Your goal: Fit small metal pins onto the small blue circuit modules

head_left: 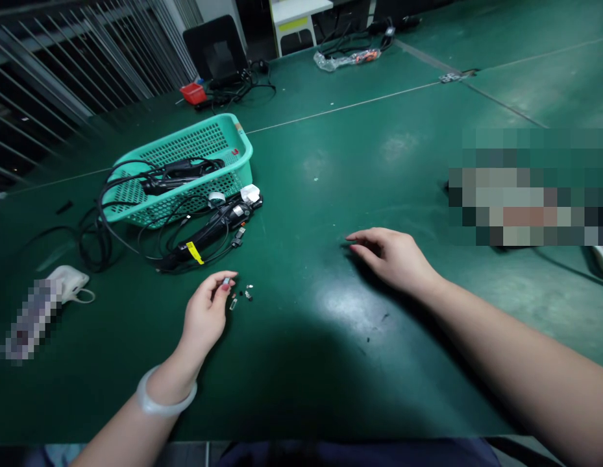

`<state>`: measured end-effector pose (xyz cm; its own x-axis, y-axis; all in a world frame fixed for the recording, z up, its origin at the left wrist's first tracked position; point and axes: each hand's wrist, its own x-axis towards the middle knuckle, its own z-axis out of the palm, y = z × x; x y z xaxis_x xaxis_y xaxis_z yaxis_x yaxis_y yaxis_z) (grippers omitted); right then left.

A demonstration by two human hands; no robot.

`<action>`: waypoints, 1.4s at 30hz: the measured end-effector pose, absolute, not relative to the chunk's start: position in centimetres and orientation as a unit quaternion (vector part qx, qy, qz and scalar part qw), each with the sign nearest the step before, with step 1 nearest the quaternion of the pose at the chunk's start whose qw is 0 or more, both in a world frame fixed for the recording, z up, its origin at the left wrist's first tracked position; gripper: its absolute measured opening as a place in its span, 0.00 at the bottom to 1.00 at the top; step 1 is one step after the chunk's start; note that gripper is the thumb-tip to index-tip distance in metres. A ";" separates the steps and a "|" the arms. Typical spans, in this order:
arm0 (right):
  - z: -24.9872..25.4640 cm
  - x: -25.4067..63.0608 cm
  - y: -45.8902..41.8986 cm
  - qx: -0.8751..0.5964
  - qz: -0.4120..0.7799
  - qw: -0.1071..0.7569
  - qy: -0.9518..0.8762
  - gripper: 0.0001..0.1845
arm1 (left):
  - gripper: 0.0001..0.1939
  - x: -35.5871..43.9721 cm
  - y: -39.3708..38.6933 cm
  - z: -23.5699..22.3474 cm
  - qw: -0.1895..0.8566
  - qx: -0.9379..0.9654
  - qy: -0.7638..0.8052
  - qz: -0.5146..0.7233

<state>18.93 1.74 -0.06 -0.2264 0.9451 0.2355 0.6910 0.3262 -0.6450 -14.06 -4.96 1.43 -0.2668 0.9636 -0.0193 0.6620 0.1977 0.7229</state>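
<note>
My left hand (206, 311) pinches a small light-coloured piece (226, 281) between thumb and fingers; its exact kind is too small to make out. Just right of those fingertips, several tiny metal and dark parts (248, 295) lie scattered on the green tabletop (301, 363). My right hand (393, 256) rests over the table to the right, thumb and fingers apart, with nothing visible between them. Beyond my left hand lies a black corded tool (213, 227) with a yellow tag (195, 253), its cables coiled around it.
A turquoise basket (245, 155) holding black corded tools stands at the left. Farther back are a red bin (193, 94), a black panel (216, 48) and a plastic-wrapped item (347, 59). A white case with a loop (72, 283) lies at far left. Blurred blocks hide items at right.
</note>
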 end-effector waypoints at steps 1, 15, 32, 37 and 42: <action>-0.1 19.0 1.7 -0.541 0.209 0.304 -0.756 0.13 | 0.15 -14.1 -4.9 1.4 0.257 0.541 0.737 0.314; -0.1 18.9 1.6 -0.537 0.211 0.302 -0.759 0.13 | 0.10 -7.6 -3.8 -0.1 0.307 0.566 0.666 0.376; -0.2 17.5 0.7 -0.453 0.224 0.210 -0.837 0.13 | 0.06 0.6 -0.4 0.9 0.627 0.301 0.457 0.555; -0.7 16.2 0.9 -0.417 0.168 0.199 -0.871 0.09 | 0.06 0.6 0.2 0.3 0.633 0.285 0.477 0.539; -0.7 16.0 0.9 -0.397 0.159 0.191 -0.883 0.11 | 0.06 0.5 0.3 0.2 0.638 0.264 0.479 0.542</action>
